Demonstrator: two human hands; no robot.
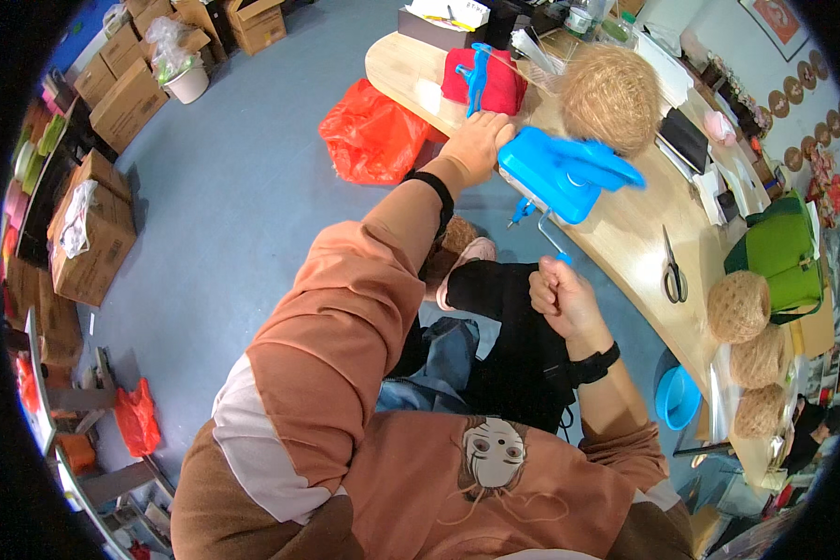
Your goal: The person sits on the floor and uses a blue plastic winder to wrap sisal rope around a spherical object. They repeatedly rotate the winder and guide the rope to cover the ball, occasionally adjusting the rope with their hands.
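A blue yarn winder (pixel 553 168) sits at the edge of the wooden table (pixel 623 259), its upper part blurred. My right hand (pixel 563 294) is closed around the blue knob of its metal crank (pixel 548 227). At the table edge, my left hand (pixel 472 147) is curled beside the winder body; its fingertips are hidden, so any grip is unclear. Just beyond it a blue clamp-like guide (pixel 477 77) stands over a folded red cloth (pixel 455 77). Tan fibre strands run from the guide towards a large ball of tan fibre (pixel 612 98) behind the winder.
Black-handled scissors (pixel 674 276) lie on the table, with smaller tan fibre balls (pixel 738 306) and a green bag (pixel 777 252) farther right. A red plastic bag (pixel 371 133) hangs near the left edge. Below are a blue basin (pixel 677 397) and, across the floor, cardboard boxes (pixel 98 238).
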